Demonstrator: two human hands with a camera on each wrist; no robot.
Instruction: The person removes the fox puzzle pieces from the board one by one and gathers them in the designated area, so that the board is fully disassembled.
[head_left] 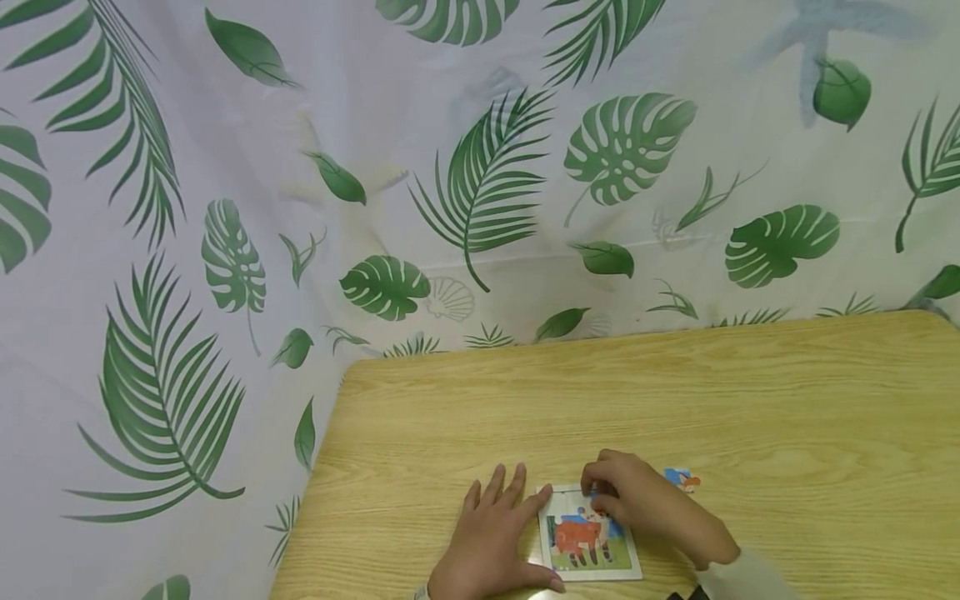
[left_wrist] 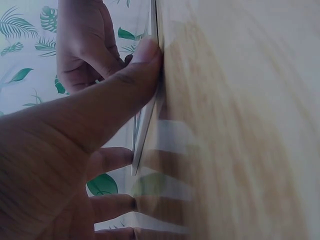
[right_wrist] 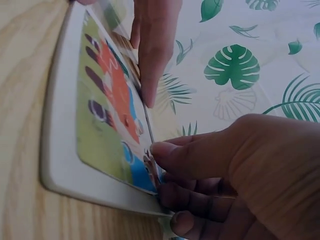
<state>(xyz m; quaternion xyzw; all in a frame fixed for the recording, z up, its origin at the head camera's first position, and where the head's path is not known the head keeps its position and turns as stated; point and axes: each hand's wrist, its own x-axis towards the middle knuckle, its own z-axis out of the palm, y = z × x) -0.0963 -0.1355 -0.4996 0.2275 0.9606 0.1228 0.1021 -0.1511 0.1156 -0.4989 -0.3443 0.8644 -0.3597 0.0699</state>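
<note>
Touches puzzle (head_left: 588,542) with spread left hand (head_left: 487,537); curls right hand (head_left: 633,492) over its upper part, cannot tell if pinching anything.

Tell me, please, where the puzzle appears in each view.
Head: puzzle at the bottom, right of centre, between left hand and right hand.
Left wrist: puzzle edge-on, a strip just left of centre, partly hidden.
Right wrist: puzzle in the left half, picture showing.
Shared landmark: the leaf-print sheet.

Table (head_left: 787,408) with light yellow wood-grain surface, far right corner rounded, white sheet (head_left: 337,233) hanging behind and along left side, printed green leaves (head_left: 386,287), outlined shell (head_left: 451,298), pale blue starfish-like motif (head_left: 821,29) upper right.
</note>
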